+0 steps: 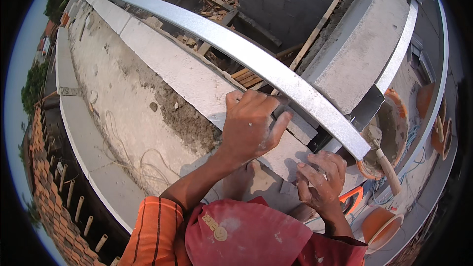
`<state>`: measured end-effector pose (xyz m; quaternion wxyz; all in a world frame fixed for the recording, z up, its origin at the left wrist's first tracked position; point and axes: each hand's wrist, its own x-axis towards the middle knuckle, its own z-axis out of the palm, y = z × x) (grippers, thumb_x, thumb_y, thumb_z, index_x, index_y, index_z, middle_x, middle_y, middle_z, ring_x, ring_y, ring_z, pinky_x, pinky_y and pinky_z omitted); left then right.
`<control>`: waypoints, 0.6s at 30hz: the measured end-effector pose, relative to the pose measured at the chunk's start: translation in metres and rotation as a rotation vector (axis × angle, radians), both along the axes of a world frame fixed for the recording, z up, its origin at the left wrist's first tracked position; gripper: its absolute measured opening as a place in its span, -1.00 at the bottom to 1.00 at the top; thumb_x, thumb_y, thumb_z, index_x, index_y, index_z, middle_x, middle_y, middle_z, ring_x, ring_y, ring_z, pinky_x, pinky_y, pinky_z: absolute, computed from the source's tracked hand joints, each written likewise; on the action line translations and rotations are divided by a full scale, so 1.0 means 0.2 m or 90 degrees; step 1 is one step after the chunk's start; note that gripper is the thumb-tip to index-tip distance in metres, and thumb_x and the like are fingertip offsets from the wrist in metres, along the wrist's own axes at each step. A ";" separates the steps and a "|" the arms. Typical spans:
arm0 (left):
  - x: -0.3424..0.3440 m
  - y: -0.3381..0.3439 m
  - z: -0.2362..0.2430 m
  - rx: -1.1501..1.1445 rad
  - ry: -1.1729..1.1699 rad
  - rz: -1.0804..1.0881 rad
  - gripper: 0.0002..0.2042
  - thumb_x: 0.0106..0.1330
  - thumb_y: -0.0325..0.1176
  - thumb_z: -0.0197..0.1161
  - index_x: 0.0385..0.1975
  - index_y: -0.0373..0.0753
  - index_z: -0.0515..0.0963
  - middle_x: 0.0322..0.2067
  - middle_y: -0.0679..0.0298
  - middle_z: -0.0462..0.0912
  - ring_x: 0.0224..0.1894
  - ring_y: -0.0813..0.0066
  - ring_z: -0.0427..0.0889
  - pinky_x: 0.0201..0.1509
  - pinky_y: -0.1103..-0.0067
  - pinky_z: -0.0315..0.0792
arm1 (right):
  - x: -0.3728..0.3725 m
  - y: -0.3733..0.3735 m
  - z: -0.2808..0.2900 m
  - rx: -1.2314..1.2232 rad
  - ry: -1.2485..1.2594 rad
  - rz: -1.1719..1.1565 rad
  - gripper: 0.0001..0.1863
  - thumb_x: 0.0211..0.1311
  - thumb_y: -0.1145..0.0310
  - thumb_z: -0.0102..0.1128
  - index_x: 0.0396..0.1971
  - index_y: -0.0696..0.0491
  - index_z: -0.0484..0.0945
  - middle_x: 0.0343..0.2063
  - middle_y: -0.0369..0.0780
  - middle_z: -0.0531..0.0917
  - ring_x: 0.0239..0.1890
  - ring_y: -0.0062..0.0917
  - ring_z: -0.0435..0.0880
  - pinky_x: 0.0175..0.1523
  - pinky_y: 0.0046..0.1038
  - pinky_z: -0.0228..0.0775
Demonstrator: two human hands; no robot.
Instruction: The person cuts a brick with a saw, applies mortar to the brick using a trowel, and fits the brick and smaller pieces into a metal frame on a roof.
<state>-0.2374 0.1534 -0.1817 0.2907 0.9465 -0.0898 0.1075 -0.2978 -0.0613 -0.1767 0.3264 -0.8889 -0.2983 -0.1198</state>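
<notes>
My left hand is closed over the top of a pale block wall, fingers curled and thumb out toward a long silver metal channel. A dark grey piece shows between its thumb and forefinger, too hidden to name. My right hand is by the wall's near end, fingers bent and apart, with nothing visible in them. The channel slants over the wall from far left to near right. Its near end lies just above my right hand. A black metal piece sits under the channel.
At right, an orange bucket holds grey mortar and a wooden-handled trowel. An orange-handled saw and another orange bucket lie nearer. Beyond the wall is a deep opening with rubble and planks. Tiled roofing lies lower left.
</notes>
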 end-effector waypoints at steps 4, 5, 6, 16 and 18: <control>-0.01 0.01 -0.01 -0.021 -0.011 -0.003 -0.79 0.12 -0.24 0.35 -0.36 -0.23 0.62 -0.43 0.25 0.60 -0.27 0.37 0.51 -0.07 0.36 0.14 | -0.01 0.04 -0.06 -0.044 0.008 -0.035 -0.61 -0.09 0.37 0.36 -0.15 -0.14 0.64 -0.01 -0.21 0.50 0.02 -0.25 0.42 0.08 -0.24 0.30; 0.00 0.00 -0.01 -0.027 -0.025 -0.003 -0.80 0.10 -0.25 0.37 -0.39 -0.23 0.60 -0.47 0.25 0.58 -0.30 0.35 0.50 -0.08 0.36 0.13 | -0.01 0.04 -0.08 -0.044 0.017 -0.042 -0.60 -0.07 0.34 0.36 -0.12 -0.14 0.62 0.02 -0.17 0.47 0.04 -0.23 0.39 0.10 -0.22 0.29; 0.00 0.00 -0.02 -0.033 -0.038 -0.002 -0.80 0.08 -0.27 0.38 -0.42 -0.24 0.58 -0.50 0.26 0.57 -0.34 0.33 0.48 -0.09 0.36 0.13 | -0.02 0.05 -0.11 -0.045 0.026 -0.049 -0.59 -0.04 0.32 0.35 -0.09 -0.13 0.61 0.05 -0.13 0.44 0.06 -0.20 0.36 0.11 -0.19 0.28; 0.00 0.01 -0.02 -0.051 -0.044 -0.003 -0.80 0.04 -0.30 0.39 -0.46 -0.23 0.54 -0.53 0.27 0.53 -0.37 0.32 0.47 -0.12 0.35 0.12 | -0.07 0.02 -0.23 -0.077 0.020 -0.095 -0.53 0.11 0.04 0.26 0.01 -0.12 0.54 0.10 -0.03 0.37 0.10 -0.19 0.27 0.19 -0.14 0.05; 0.00 0.00 -0.02 -0.040 -0.039 -0.004 -0.80 0.03 -0.30 0.40 -0.45 -0.23 0.54 -0.53 0.27 0.53 -0.38 0.32 0.47 -0.12 0.35 0.12 | -0.06 0.02 -0.22 -0.080 0.033 -0.094 -0.53 0.10 0.02 0.27 0.00 -0.12 0.55 0.10 -0.05 0.38 0.09 -0.22 0.26 0.21 -0.13 0.03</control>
